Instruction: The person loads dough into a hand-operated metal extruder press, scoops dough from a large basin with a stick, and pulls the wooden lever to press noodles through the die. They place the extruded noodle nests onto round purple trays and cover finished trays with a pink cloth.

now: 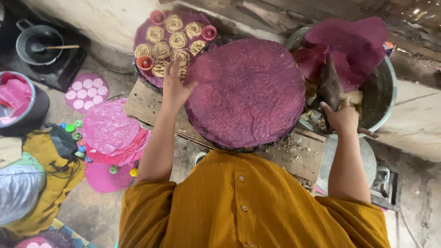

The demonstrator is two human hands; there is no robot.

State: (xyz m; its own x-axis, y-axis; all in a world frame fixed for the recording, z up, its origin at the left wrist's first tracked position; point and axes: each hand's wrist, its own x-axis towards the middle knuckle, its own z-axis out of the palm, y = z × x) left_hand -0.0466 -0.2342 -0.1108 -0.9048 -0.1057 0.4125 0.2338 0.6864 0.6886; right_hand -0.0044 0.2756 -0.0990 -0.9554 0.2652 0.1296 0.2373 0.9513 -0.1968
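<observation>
The round purple cloth-covered tray (245, 92) at frame centre is steadied by the flat, open left hand (176, 87); the right hand (342, 117) is closed on a dark tool (330, 85) in the basin (383, 98) at right. The tray could be tipped off the table (301, 158).

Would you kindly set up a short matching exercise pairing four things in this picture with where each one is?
Things:
1. left hand
2. right hand
3. wooden spoon
4. noodle nests

Places:
A. inside the dark pot at the upper left
B. on the rear purple-covered tray
C. at the left edge of the big round purple tray
D. reaching into the metal basin

Pairs: 1-C, 2-D, 3-A, 4-B
</observation>
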